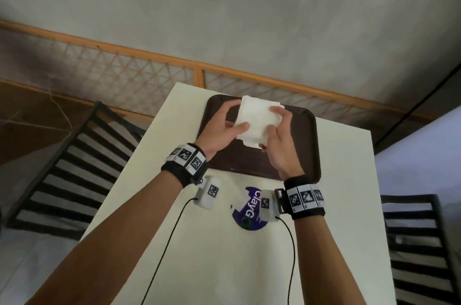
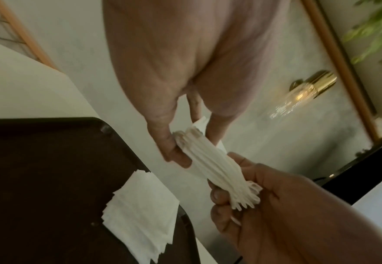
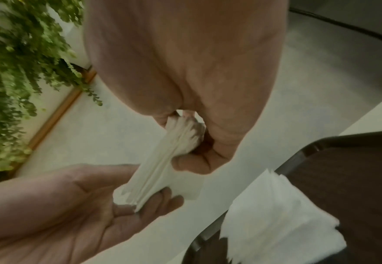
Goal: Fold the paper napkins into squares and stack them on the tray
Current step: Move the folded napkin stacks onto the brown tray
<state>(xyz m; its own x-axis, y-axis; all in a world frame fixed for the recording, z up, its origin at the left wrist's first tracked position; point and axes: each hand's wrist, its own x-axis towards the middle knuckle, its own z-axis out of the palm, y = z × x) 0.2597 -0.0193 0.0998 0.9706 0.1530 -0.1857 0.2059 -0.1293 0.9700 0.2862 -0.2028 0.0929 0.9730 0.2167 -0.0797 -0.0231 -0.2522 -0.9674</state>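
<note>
Both hands held one bundle of folded napkins (image 1: 258,122) in the air above the brown tray (image 1: 294,155), which sat at the far end of the white bench (image 1: 149,205); the left hand (image 1: 219,127) pinched its left side, thumb on top and fingers beneath; the right hand (image 1: 278,140) gripped the right side, fingers curled round the edge. In the wrist views, a second stack of folded napkins (image 2: 140,210) lay flat on the tray, near its rim, its layers fanned slightly apart; a black slatted chair (image 1: 74,167) stood left of the bench.
</note>
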